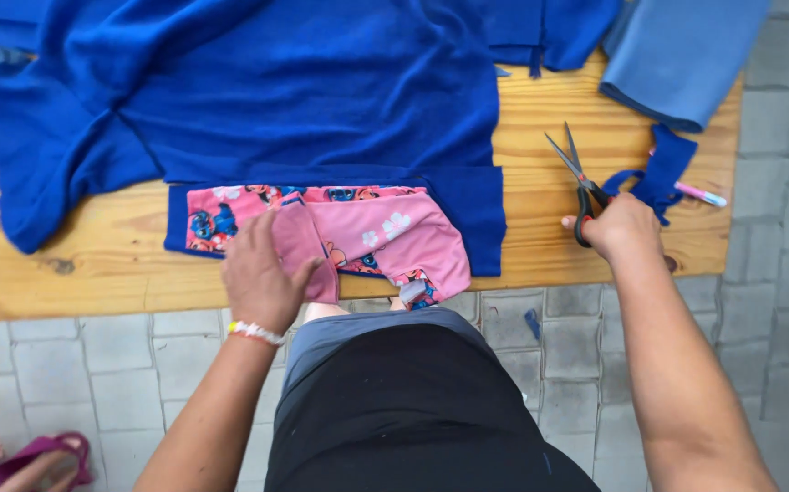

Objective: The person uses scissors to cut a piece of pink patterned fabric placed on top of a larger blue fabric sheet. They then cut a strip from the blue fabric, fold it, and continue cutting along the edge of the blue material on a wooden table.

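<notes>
the blue fabric [258, 91] runs off the far edge. the left hand [262, 278] hides part of the pink printed garment [367, 232]. the right hand [622, 228] covers the scissors' [578, 173] handles.

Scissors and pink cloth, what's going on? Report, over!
Right hand grips open scissors on the wooden table. Left hand presses the pink printed garment lying on blue fabric. Pink pen beside the scissors hand.

Under left hand [262, 278]: pink printed cloth [385, 237], smooth, thin knit. Above it: blue fleece [303, 91], matt, fuzzy. In right hand [622, 228]: scissors [576, 173], shiny metal blades. Beneath both: wooden table [540, 118], bare, knotty grain.
</notes>
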